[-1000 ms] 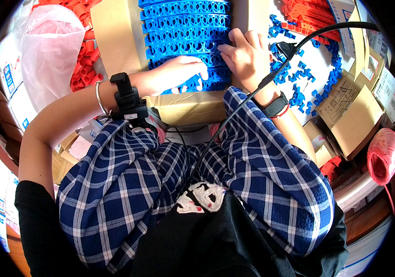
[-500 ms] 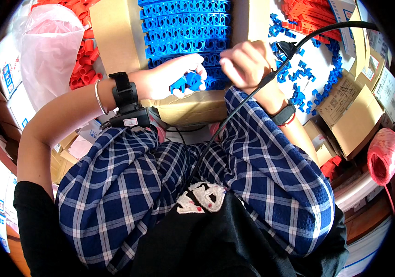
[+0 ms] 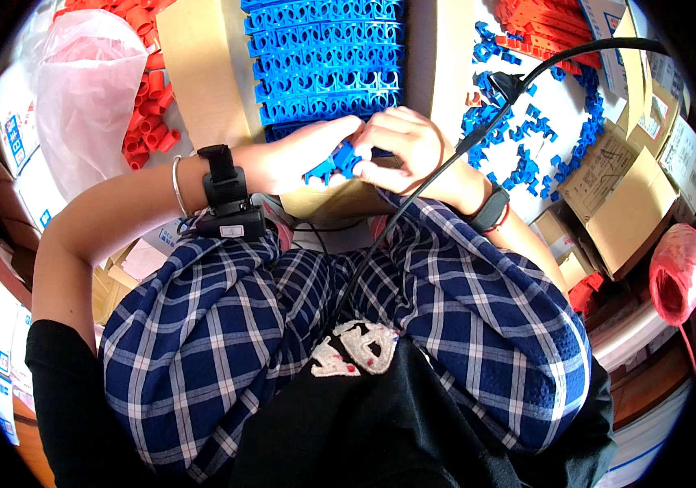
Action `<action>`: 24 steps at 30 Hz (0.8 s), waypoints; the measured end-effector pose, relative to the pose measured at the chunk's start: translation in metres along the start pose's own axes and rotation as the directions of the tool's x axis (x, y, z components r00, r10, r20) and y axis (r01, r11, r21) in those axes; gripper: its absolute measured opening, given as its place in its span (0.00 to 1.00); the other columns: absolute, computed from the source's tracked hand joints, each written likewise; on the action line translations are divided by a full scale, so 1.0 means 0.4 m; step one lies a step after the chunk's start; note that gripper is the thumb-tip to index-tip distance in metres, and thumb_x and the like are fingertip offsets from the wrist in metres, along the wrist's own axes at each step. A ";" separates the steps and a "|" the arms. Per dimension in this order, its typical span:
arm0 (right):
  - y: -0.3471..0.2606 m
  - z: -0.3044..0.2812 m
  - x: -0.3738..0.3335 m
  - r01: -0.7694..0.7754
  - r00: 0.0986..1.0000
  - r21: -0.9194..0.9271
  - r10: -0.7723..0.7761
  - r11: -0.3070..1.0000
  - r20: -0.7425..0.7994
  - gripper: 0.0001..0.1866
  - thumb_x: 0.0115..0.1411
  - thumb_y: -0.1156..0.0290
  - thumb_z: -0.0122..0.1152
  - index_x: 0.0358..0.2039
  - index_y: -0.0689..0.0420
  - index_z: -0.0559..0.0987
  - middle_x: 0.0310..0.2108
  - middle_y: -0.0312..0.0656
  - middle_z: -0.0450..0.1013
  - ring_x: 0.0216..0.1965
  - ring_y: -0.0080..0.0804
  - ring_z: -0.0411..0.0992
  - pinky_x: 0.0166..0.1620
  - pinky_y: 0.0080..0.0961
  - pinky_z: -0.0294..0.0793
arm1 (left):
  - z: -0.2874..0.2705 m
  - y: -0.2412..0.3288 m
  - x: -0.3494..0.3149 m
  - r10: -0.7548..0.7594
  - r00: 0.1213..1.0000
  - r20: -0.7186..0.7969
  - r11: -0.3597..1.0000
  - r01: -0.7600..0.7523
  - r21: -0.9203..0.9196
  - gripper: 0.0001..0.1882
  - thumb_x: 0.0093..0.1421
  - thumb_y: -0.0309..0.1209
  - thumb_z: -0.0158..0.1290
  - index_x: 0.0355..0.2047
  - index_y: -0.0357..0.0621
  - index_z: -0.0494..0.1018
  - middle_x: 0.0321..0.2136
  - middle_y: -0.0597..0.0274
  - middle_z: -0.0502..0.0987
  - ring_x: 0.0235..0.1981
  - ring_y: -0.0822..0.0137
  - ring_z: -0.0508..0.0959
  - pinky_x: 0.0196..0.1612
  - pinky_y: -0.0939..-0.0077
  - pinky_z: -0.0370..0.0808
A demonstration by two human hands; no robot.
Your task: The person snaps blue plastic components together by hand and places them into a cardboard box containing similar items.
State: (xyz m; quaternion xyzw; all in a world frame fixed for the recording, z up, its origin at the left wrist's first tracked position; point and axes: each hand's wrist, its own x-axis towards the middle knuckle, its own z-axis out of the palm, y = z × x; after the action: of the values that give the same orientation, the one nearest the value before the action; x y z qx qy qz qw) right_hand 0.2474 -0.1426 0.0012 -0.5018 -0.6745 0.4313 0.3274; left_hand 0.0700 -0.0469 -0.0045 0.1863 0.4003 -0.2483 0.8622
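Several blue plastic pipe clips (image 3: 330,167) sit joined or bunched in my left hand (image 3: 303,156), whose fingers are curled round them. My right hand (image 3: 410,150) meets it from the other side, thumb and fingers pinching the clips' right end. Both hands are over the near edge of an open cardboard box (image 3: 332,200). Inside the box, neat rows of blue clips (image 3: 328,61) fill the space from the far end towards my hands. My hands hide the nearest rows and part of the clips I hold.
Loose blue clips (image 3: 523,167) lie scattered on a white surface at right, with red strips (image 3: 539,32) behind. Red tubes (image 3: 151,122) and a translucent plastic bag (image 3: 88,98) are at left. A black cable (image 3: 445,159) crosses beside my right wrist. Cardboard boxes (image 3: 628,211) stand further right.
My right hand has come down and left from over the box's right side to grip the clips in my left hand. My left hand has shifted slightly towards me.
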 end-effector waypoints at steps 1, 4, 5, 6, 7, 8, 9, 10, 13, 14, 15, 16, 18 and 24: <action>0.001 -0.007 0.003 -0.005 1.000 0.006 0.005 1.000 -0.030 0.10 0.53 0.63 0.65 0.27 0.56 0.77 0.26 0.39 0.72 0.29 0.39 0.72 0.35 0.32 0.70 | -0.002 0.015 -0.002 0.034 0.999 -0.003 0.996 -0.033 0.087 0.21 0.67 0.47 0.37 0.29 0.46 0.70 0.19 0.68 0.72 0.14 0.77 0.65 0.13 0.83 0.57; 0.010 -0.029 0.012 -0.017 0.998 0.012 0.018 1.000 -0.066 0.12 0.52 0.63 0.66 0.29 0.58 0.78 0.28 0.41 0.73 0.31 0.41 0.73 0.36 0.34 0.72 | 0.004 0.048 -0.004 0.093 0.996 0.010 0.992 -0.094 0.081 0.18 0.68 0.42 0.39 0.30 0.45 0.73 0.20 0.67 0.73 0.14 0.79 0.66 0.14 0.85 0.58; 0.011 -0.034 0.012 -0.013 0.997 0.001 0.013 1.000 -0.079 0.13 0.51 0.62 0.67 0.30 0.58 0.78 0.28 0.41 0.73 0.31 0.41 0.73 0.36 0.34 0.72 | 0.007 0.055 -0.005 0.093 0.996 0.014 0.992 -0.094 0.082 0.18 0.68 0.42 0.39 0.30 0.45 0.73 0.20 0.67 0.73 0.14 0.79 0.66 0.14 0.85 0.58; 0.011 -0.039 0.011 -0.016 0.997 -0.001 0.016 1.000 -0.080 0.13 0.51 0.62 0.67 0.30 0.58 0.78 0.28 0.41 0.73 0.31 0.41 0.73 0.36 0.34 0.72 | 0.009 0.064 -0.004 0.108 0.994 0.009 0.991 -0.108 0.083 0.18 0.68 0.42 0.39 0.31 0.45 0.73 0.20 0.67 0.72 0.14 0.79 0.66 0.14 0.85 0.58; 0.009 -0.045 0.015 -0.033 0.996 -0.022 0.031 0.999 -0.084 0.14 0.51 0.61 0.68 0.30 0.58 0.78 0.28 0.41 0.72 0.31 0.41 0.73 0.36 0.34 0.72 | 0.013 0.072 -0.007 0.123 0.992 -0.001 0.989 -0.122 0.082 0.18 0.68 0.42 0.38 0.32 0.44 0.72 0.20 0.67 0.72 0.14 0.79 0.66 0.14 0.86 0.58; 0.008 -0.046 0.018 -0.051 0.995 -0.043 0.047 0.998 -0.090 0.16 0.50 0.59 0.68 0.31 0.58 0.78 0.28 0.41 0.72 0.31 0.41 0.73 0.36 0.33 0.72 | 0.012 0.073 -0.006 0.130 0.991 -0.012 0.988 -0.128 0.087 0.18 0.68 0.42 0.38 0.33 0.44 0.72 0.19 0.66 0.71 0.14 0.79 0.66 0.14 0.86 0.58; 0.009 -0.044 0.017 -0.049 0.995 -0.041 0.045 0.998 -0.089 0.16 0.50 0.59 0.68 0.31 0.58 0.78 0.28 0.41 0.72 0.31 0.41 0.73 0.36 0.33 0.72 | 0.013 0.075 -0.006 0.130 0.991 -0.014 0.988 -0.128 0.086 0.18 0.68 0.42 0.38 0.33 0.44 0.72 0.19 0.66 0.71 0.14 0.79 0.66 0.14 0.86 0.58; 0.009 -0.042 0.017 -0.094 0.990 -0.041 0.089 0.995 -0.113 0.16 0.50 0.58 0.69 0.31 0.57 0.78 0.28 0.41 0.72 0.31 0.42 0.73 0.35 0.33 0.72 | 0.014 0.080 -0.006 0.151 0.988 -0.004 0.983 -0.150 0.105 0.18 0.68 0.42 0.38 0.33 0.44 0.72 0.19 0.67 0.71 0.14 0.79 0.66 0.14 0.86 0.58; 0.006 -0.039 0.015 -0.162 0.977 -0.020 0.158 0.987 -0.142 0.17 0.50 0.57 0.69 0.32 0.57 0.78 0.28 0.42 0.72 0.31 0.42 0.73 0.35 0.33 0.73 | 0.020 0.088 -0.008 0.173 0.984 -0.029 0.972 -0.166 0.167 0.18 0.68 0.43 0.38 0.34 0.43 0.72 0.19 0.67 0.70 0.14 0.79 0.66 0.14 0.86 0.59; 0.007 -0.037 0.013 -0.179 0.971 -0.015 0.174 0.984 -0.164 0.17 0.50 0.58 0.69 0.32 0.58 0.78 0.28 0.43 0.72 0.31 0.41 0.73 0.34 0.32 0.73 | 0.022 0.090 -0.009 0.180 0.982 -0.060 0.969 -0.167 0.185 0.18 0.68 0.43 0.39 0.35 0.43 0.72 0.19 0.68 0.70 0.14 0.79 0.67 0.13 0.86 0.59; 0.007 -0.036 0.011 -0.195 0.964 -0.010 0.190 0.981 -0.185 0.17 0.50 0.59 0.69 0.32 0.59 0.78 0.27 0.44 0.72 0.31 0.41 0.74 0.33 0.31 0.73 | 0.024 0.092 -0.011 0.188 0.978 -0.091 0.965 -0.167 0.202 0.18 0.67 0.43 0.40 0.36 0.43 0.72 0.19 0.68 0.70 0.14 0.80 0.67 0.13 0.87 0.59; 0.007 -0.036 0.010 -0.195 0.964 -0.010 0.190 0.981 -0.186 0.17 0.50 0.59 0.69 0.32 0.59 0.78 0.27 0.44 0.72 0.31 0.41 0.74 0.33 0.31 0.73 | 0.025 0.092 -0.012 0.188 0.978 -0.091 0.965 -0.166 0.203 0.18 0.67 0.43 0.40 0.36 0.43 0.72 0.19 0.68 0.70 0.14 0.80 0.67 0.13 0.87 0.59; 0.006 -0.039 0.009 -0.209 0.956 -0.006 0.203 0.978 -0.214 0.17 0.50 0.60 0.70 0.33 0.60 0.79 0.27 0.44 0.72 0.29 0.38 0.74 0.32 0.29 0.73 | 0.027 0.094 -0.016 0.230 0.969 -0.089 0.957 -0.209 0.202 0.17 0.68 0.44 0.42 0.37 0.44 0.72 0.20 0.69 0.70 0.14 0.80 0.68 0.12 0.86 0.59; -0.005 -0.040 0.008 -0.303 0.928 -0.031 0.288 0.953 -0.236 0.16 0.51 0.62 0.71 0.34 0.60 0.80 0.28 0.42 0.73 0.26 0.32 0.73 0.30 0.25 0.73 | 0.019 0.098 -0.004 0.263 0.962 -0.072 0.931 -0.234 0.279 0.16 0.68 0.45 0.47 0.39 0.45 0.72 0.22 0.72 0.70 0.16 0.83 0.67 0.14 0.89 0.57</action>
State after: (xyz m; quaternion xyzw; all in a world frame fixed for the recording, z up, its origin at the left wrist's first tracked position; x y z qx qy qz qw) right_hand 0.2596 -0.1358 0.0097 -0.6545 -0.5631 0.3923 0.3172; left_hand 0.0964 -0.0189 0.0063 0.3634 0.3821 -0.1787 0.8307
